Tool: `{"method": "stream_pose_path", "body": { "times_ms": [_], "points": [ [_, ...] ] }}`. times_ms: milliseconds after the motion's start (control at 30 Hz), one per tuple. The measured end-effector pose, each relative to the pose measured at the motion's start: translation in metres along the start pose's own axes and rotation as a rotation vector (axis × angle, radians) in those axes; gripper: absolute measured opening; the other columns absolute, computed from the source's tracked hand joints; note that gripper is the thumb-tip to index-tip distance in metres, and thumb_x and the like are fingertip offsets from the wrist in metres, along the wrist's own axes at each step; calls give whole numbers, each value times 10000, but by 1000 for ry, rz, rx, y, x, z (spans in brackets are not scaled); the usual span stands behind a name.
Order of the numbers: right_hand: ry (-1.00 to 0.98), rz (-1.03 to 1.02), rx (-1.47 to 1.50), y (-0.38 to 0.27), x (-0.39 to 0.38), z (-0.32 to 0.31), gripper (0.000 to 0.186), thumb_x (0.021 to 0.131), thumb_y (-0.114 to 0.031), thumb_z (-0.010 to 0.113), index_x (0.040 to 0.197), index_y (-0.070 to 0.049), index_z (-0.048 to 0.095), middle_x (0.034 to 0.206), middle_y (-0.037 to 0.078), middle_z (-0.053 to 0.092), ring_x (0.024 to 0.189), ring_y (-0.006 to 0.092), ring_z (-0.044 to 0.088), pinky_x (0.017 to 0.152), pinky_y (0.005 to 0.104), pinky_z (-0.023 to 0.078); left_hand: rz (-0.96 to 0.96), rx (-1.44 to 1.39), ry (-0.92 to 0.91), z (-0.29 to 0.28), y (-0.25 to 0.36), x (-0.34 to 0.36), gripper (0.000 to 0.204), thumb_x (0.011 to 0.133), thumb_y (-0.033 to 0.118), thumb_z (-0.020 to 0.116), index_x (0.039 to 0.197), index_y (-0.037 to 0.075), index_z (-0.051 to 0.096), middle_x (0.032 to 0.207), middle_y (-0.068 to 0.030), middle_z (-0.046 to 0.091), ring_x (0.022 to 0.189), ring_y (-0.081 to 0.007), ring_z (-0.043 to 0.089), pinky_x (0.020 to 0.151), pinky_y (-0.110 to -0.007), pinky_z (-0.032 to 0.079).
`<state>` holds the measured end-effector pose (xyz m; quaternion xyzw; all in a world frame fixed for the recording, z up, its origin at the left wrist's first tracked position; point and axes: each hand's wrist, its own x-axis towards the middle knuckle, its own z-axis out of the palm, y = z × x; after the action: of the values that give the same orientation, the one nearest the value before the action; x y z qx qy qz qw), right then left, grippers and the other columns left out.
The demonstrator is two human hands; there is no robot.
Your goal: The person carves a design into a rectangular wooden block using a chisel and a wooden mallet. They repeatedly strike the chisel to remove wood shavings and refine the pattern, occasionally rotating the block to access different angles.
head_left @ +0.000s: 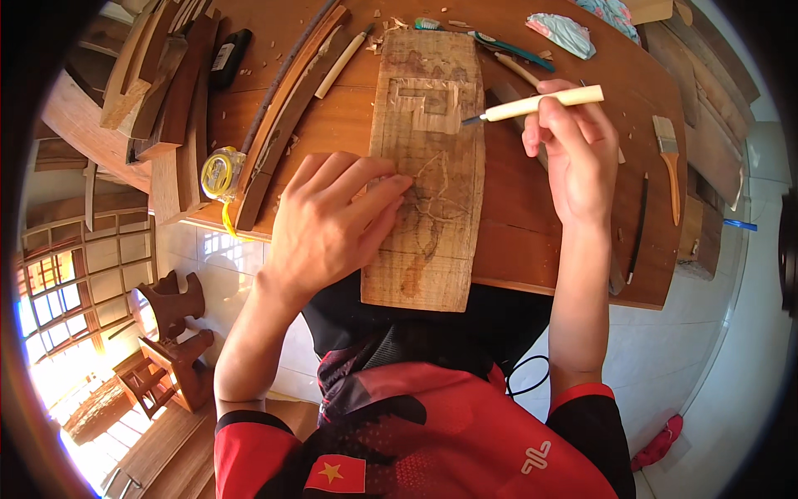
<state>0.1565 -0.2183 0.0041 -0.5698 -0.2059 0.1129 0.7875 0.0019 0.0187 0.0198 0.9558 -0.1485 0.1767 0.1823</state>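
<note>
A pale wooden board (428, 166) lies lengthwise on the reddish-brown worktable (532, 224), its near end jutting just past the table's near edge. The surface is dry and streaky, with a stepped, angular recess cut into its far half, the fresh wood there lighter than the rest. Nearer, thin pencilled curves trace a leaf or petal pattern across the grain.

The left hand (328, 224) rests flat on the board's left side, fingers stretched out and lying close together, tips on the drawn lines. The right hand (573, 158) pinches a carving knife (536, 104) between thumb and fingers; its smooth, cream-coloured handle runs out to the right, and the short metal blade touches the board's right edge beside the recess.

Wood chips are scattered at the far end of the table. A yellow tape measure (220, 173) sits to the left, against curved dark wood strips (287, 116). A flat paintbrush (667, 158) with a wooden handle lies far right.
</note>
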Motion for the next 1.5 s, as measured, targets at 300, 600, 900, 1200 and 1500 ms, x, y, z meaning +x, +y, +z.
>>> {"method": "stream_pose_path", "body": {
  "times_ms": [300,600,900,1200,1500],
  "points": [
    [-100,175,-41,4,-6,11,201,1033,-157,637,1109,25,678,818,56,639,604,108,599,469,246,442,-29,-24,45,-2,-2,-1,195,801,13,775,985,77,764,960,-57,710,822,-253,663,746,-382,519],
    [-121,245,-115,10,-7,16,187,1019,-133,651,1106,30,676,810,52,637,617,92,586,467,232,427,-164,-328,101,6,-14,18,176,869,5,727,1041,21,760,946,-108,720,884,-264,694,785,-343,524],
    [-118,260,-138,9,-9,19,198,1025,-139,652,1112,37,670,815,54,638,641,91,585,484,236,428,-237,-636,11,29,-25,47,184,992,125,681,1116,20,766,934,-96,738,825,-174,669,737,-313,520],
    [-154,248,-139,15,-7,18,262,1031,-164,661,1191,42,639,863,71,646,634,76,558,493,228,426,-170,-661,-266,21,-30,72,248,941,220,769,1128,57,783,790,-25,680,665,-90,506,616,-294,417],
    [79,-146,-1178,-20,-27,-14,499,889,-308,835,1265,-50,632,1029,88,683,923,185,630,779,346,531,-260,-737,-260,21,-30,65,234,946,248,775,1054,40,780,716,37,610,660,-48,481,589,-267,388]
  ]
}}
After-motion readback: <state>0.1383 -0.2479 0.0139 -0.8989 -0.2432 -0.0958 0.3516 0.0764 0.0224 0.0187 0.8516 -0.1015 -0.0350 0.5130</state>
